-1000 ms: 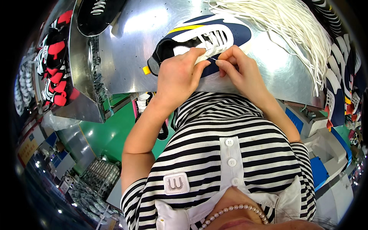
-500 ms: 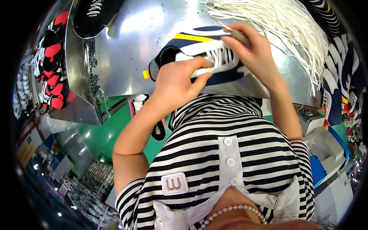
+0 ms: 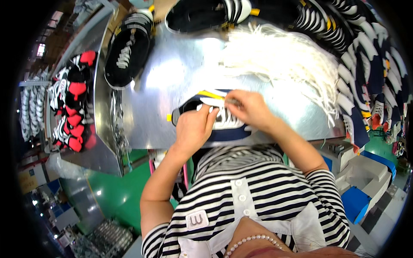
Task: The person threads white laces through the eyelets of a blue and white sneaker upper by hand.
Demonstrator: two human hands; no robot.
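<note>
Left hand [image 3: 194, 129] — grip closed on the navy shoe [image 3: 215, 122], pressing it to the metal counter [image 3: 172, 86]; right hand [image 3: 249, 109] pinches its white lace [image 3: 223, 112].

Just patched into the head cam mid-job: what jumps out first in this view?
Both hands meet at the picture's middle on a navy sneaker with white laces lying on the shiny metal table: the left hand presses its near side, the right hand pinches at the laces. Just beyond lies a big bundle of loose white shoelaces, with more sneakers stacked along the far right edge.
</note>
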